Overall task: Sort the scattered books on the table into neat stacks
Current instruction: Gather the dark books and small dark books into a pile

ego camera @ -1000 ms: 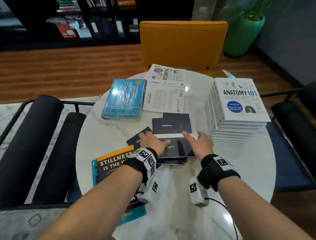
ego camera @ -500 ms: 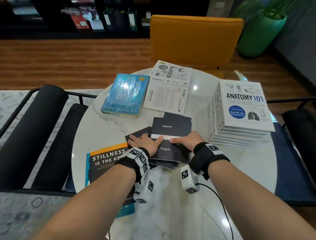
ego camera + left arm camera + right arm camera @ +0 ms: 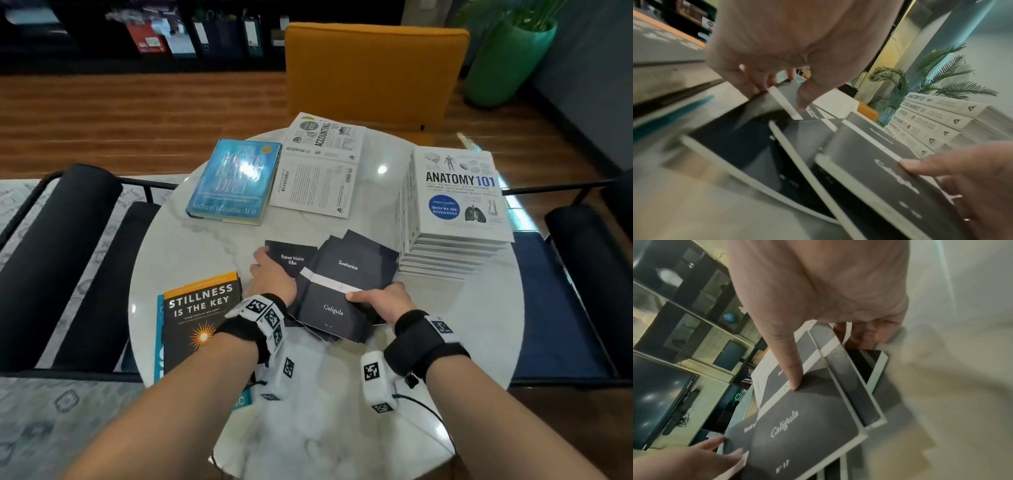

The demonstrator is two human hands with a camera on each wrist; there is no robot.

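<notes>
Desk (image 3: pixel 205 253): round and marble-topped; it carries every book, so I work from my near edge, where the loose ones lie.
White stack (image 3: pixel 455 205): Anatomy 101 on top, edges squared, at my right. It looks like the finished pile, so I leave it alone.
Blue hardback (image 3: pixel 236 181): flat at the far left, just beside the open Accounting 101 jacket (image 3: pixel 322 168); both wait their turn.
Stillness Is the Key (image 3: pixel 198 315): near left, overlapping a teal book beneath it, close to my left wrist.
Thin black books (image 3: pixel 346 270): fanned and overlapping in the middle; Caligula (image 3: pixel 332 310) on top, the Rilke one (image 3: pixel 291 262) poking out left. They match in size, so I judge they belong in one stack.
Left hand (image 3: pixel 272 277): fingers curl over the Rilke book's left edge, thumb on its cover, I judge to draw it back under the fan.
Right hand (image 3: pixel 380 301): thumb lies flat across Caligula's white band, fingers curl under the right edges, gripping the pile so it cannot slide.
Left wrist view: shows the white page edges (image 3: pixel 813 162) of the separate books and the white stack's spines, which the head view flattens.
Right wrist view: shows my curled fingers (image 3: pixel 865 335) beneath the pile, hidden from above.
</notes>
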